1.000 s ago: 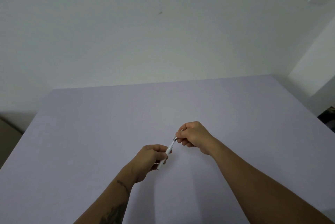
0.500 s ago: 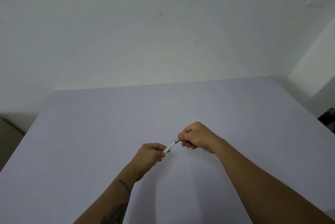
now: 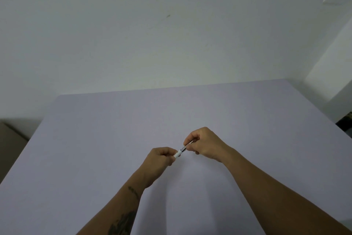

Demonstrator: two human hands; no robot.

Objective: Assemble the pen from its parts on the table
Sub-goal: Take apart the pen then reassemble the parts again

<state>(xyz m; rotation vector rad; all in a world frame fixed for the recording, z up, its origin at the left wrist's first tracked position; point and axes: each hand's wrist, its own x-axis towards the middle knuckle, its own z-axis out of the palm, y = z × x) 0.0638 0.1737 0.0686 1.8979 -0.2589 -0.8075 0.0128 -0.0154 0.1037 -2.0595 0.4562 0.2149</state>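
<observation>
Above the table (image 3: 95, 139), near its middle, the white pen barrel (image 3: 177, 154) is clenched in the left hand (image 3: 162, 158); a thin inner part (image 3: 187, 144) is pinched by the right hand (image 3: 204, 143); misalignment could jam or bend it; slipping could drop it.

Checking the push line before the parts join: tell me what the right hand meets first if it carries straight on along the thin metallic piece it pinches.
The right hand would likely meet the white pen barrel in the left hand; depth is uncertain.

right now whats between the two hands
In the head view, only the pen spans the gap: white barrel end at the left hand, thin metal part entering the right hand.
</observation>
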